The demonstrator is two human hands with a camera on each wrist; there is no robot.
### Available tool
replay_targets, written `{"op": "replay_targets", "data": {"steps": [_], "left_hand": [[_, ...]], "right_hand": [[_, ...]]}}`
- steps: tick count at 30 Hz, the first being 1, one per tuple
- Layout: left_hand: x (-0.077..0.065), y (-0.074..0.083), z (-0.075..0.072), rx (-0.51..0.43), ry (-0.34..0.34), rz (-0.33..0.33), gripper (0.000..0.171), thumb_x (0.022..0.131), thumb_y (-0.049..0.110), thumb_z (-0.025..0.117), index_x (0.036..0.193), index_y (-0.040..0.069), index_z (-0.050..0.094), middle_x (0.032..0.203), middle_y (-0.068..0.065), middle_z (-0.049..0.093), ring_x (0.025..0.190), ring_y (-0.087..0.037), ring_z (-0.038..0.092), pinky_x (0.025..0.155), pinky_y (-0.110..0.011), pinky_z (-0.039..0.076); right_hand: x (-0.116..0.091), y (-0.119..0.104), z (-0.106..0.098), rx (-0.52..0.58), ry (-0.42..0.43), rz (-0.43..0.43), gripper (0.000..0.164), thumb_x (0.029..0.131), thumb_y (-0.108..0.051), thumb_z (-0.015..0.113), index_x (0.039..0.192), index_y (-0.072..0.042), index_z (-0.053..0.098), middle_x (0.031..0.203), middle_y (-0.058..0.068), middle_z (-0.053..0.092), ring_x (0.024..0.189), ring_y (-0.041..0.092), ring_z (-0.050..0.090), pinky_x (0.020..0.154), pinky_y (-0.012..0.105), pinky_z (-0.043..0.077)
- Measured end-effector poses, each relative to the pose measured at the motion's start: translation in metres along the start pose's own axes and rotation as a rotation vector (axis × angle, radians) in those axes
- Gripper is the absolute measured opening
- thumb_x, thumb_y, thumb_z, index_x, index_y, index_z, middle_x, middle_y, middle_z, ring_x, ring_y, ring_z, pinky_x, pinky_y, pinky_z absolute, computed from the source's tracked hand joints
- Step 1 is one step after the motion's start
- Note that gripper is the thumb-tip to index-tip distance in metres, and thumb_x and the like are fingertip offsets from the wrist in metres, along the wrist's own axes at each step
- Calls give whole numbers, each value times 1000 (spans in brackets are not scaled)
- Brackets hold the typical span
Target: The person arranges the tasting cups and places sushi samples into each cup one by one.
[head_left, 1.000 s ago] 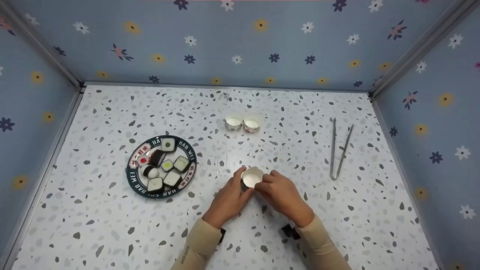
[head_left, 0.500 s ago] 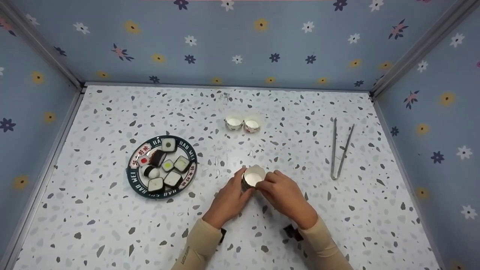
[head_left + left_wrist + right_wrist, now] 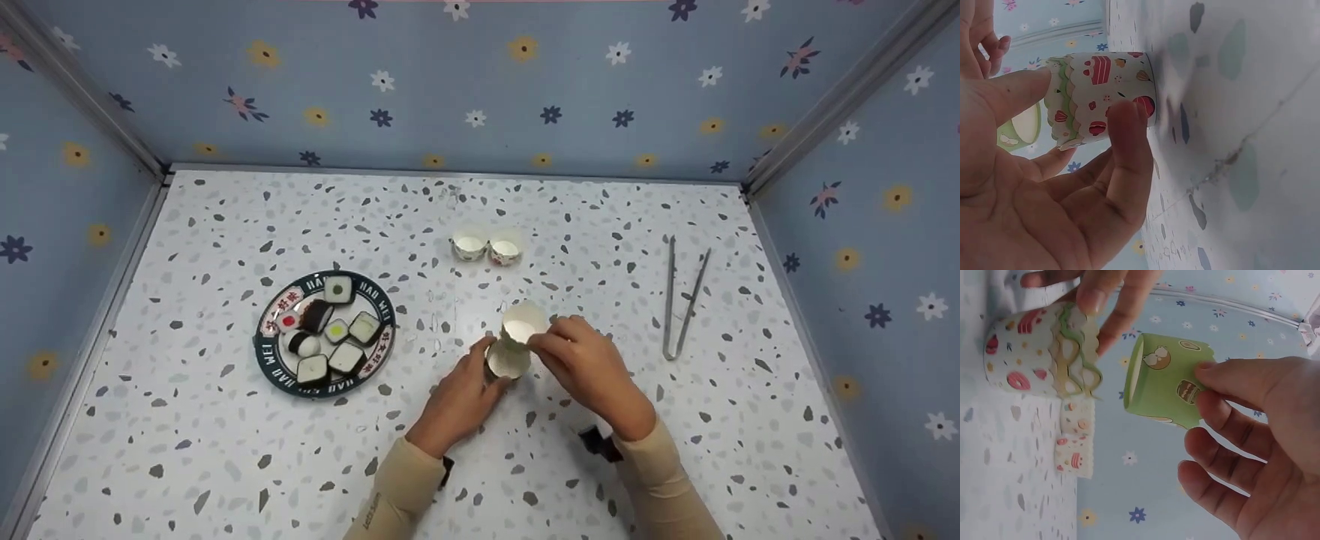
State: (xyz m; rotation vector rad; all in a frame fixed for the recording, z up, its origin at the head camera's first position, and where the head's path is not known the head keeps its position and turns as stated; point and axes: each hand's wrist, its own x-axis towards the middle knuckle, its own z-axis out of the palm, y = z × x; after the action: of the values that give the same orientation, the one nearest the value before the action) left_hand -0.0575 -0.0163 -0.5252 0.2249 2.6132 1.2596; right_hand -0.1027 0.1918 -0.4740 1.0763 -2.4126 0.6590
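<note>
In the head view my left hand (image 3: pixel 454 401) holds a stack of nested paper baking cups (image 3: pixel 508 365) standing on the table. The left wrist view shows its thumb and fingers around the stack (image 3: pixel 1112 93), whose outer cup is white with printed cake slices and donuts. Just above the stack, my right hand (image 3: pixel 589 367) pinches a single green paper baking cup (image 3: pixel 1168 379) by its scalloped edge. That cup is apart from the stack in the right wrist view, and has small cartoon prints on it.
Two paper cups (image 3: pixel 487 249) stand side by side farther back. A round plate (image 3: pixel 268 367) of several sushi pieces lies at the left. Metal tongs (image 3: pixel 670 315) lie spread at the right. Flowered blue panels (image 3: pixel 420 82) wall in the speckled table (image 3: pixel 225 465).
My right hand has lifted the green cup out of the stack, up and away to the right. The left hand stays in place on the stack.
</note>
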Motion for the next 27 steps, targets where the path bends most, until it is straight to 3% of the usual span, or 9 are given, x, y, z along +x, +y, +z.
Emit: {"op": "replay_targets", "data": {"steps": [5, 15, 20, 27], "left_hand": [[-1, 0, 0, -9, 6, 6, 64, 101, 33, 62, 153, 11, 32, 140, -24, 51, 121, -42, 55, 89, -59, 48], [-3, -2, -2, -5, -5, -1, 65, 101, 34, 61, 154, 12, 30, 140, -24, 51, 117, -43, 57, 86, -59, 49], [-3, -2, 0, -17, -5, 13, 64, 101, 34, 61, 153, 12, 32, 138, -24, 52, 115, -42, 58, 85, -58, 50], [-2, -2, 0, -17, -3, 16, 64, 101, 34, 62, 153, 12, 32, 139, -24, 51, 116, -43, 58, 85, -59, 50]], "right_hand": [[13, 30, 3, -93, 10, 90, 9, 89, -3, 75, 92, -12, 77, 80, 2, 57, 71, 21, 53, 56, 31, 48], [49, 98, 35, -156, -149, 377, 10, 95, -7, 69, 94, -11, 78, 81, 8, 61, 72, 27, 55, 58, 39, 50], [54, 118, 51, -169, -205, 429, 17, 96, -5, 64, 88, -11, 78, 80, 9, 61, 71, 28, 55, 58, 41, 49], [57, 125, 62, -171, -235, 476, 14, 95, -7, 66, 89, -10, 78, 81, 9, 62, 72, 28, 56, 59, 42, 50]]}}
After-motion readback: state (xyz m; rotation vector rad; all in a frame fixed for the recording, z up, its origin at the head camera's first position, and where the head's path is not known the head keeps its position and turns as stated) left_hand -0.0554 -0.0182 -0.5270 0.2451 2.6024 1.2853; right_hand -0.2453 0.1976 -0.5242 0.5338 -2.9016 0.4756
